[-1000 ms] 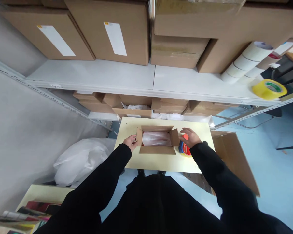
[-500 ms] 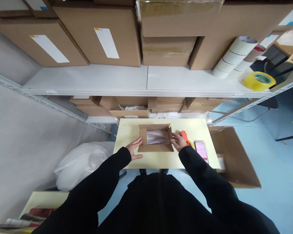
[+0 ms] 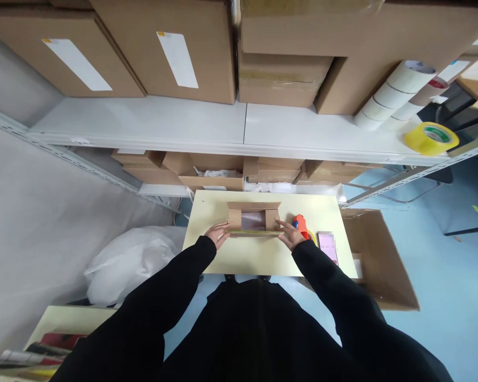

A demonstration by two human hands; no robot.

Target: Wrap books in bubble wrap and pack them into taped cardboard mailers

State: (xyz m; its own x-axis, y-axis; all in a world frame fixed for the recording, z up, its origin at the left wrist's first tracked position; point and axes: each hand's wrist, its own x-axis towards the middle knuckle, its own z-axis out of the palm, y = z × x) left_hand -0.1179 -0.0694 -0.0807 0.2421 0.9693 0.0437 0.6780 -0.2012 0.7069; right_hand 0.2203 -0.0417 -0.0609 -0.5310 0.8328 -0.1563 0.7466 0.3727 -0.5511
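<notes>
A small open cardboard box [image 3: 234,219] sits on the pale yellow table [image 3: 239,260], with clear plastic wrapping [image 3: 253,220] inside. Its side flaps are folded inward over the ends, and the far flap stands up. The near flap [image 3: 254,233] is raised and seen almost edge-on. My left hand [image 3: 218,234] grips this flap at its left corner, fingers above and thumb below. At the right corner my right hand [image 3: 290,235] holds it the same way. Right beside that hand lies an orange tape dispenser [image 3: 301,225] with a yellow roll.
A flat pink-faced object [image 3: 327,246], partly blurred, lies at the table's right. A large open carton [image 3: 386,265] stands on the floor there. White plastic bags [image 3: 133,260] lie left. Beyond the table, a shelf [image 3: 207,124] bears cartons, tape rolls [image 3: 398,93] and yellow tape [image 3: 430,139].
Both side flaps have folded inward, and the near flap has come up from lying outward. My left hand has moved from beside the box onto the near flap; my right hand has shifted to its right corner.
</notes>
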